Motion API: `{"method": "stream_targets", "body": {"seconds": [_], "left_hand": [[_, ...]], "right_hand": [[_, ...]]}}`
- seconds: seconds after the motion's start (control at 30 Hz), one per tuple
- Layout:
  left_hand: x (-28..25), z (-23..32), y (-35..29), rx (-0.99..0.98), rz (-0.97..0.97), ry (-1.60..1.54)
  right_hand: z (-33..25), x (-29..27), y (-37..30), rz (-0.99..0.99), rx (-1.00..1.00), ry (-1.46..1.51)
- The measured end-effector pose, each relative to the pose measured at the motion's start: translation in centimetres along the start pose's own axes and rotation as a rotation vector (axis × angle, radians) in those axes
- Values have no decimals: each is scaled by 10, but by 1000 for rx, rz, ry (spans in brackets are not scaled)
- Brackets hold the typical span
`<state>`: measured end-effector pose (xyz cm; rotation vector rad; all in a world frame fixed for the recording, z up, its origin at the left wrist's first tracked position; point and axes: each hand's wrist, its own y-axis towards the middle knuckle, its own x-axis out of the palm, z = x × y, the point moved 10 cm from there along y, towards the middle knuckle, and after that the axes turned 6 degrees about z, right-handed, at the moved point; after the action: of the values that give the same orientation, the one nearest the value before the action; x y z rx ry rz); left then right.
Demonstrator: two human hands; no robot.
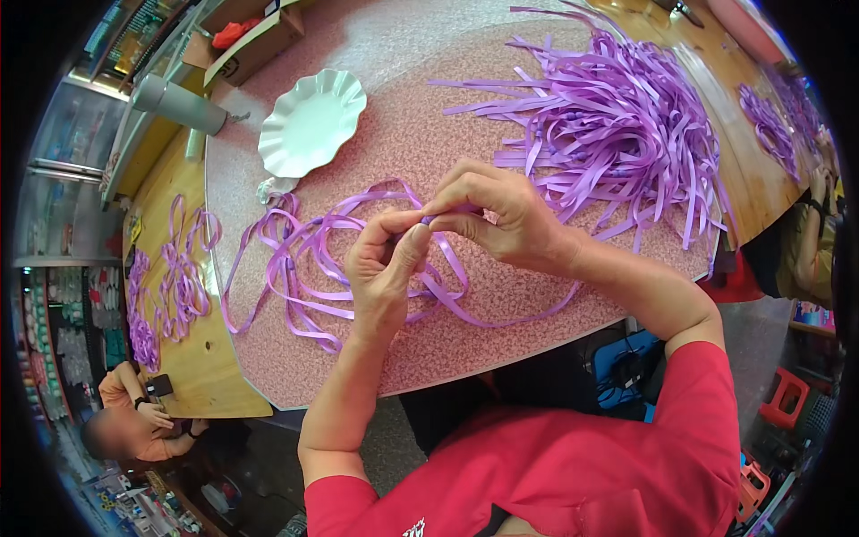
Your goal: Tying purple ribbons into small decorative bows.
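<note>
Both hands meet above the middle of the speckled pink table. My left hand (pixel 389 264) is closed, thumb and fingers pinching a purple ribbon (pixel 514 319). Fingertip to fingertip with it, my right hand (pixel 501 215) pinches the same ribbon, and a short dark purple bit shows between them. Part of what the fingertips hold is hidden. Loops of the ribbon hang below the hands and join a loose tangle of purple ribbon (pixel 313 246) lying to the left. Beyond my right hand lies a large heap of cut purple ribbons (pixel 617 125).
A scalloped white dish (pixel 313 125) stands at the far left, near a grey tumbler (pixel 179 103) and a cardboard box (pixel 255 45). More ribbon bundles (pixel 183 286) lie on the wooden table at left. Other people sit at the left (pixel 143 412) and right (pixel 810 237).
</note>
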<state>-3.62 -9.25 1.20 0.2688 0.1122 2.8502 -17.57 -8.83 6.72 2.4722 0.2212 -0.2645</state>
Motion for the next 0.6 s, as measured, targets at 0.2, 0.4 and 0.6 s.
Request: {"method": "stream_targets", "body": {"seconds": [0.2,0.4,0.6], "left_hand": [[15,5,4,-66,-30,-140],[17,10,-2,57,-12,311],[27,33,-9,407,-59,597]], "right_hand": [[-11,-6,2,73,-125,-128],[8,0,-8,68,219,78],[17,7,-18,65,346,297]]}}
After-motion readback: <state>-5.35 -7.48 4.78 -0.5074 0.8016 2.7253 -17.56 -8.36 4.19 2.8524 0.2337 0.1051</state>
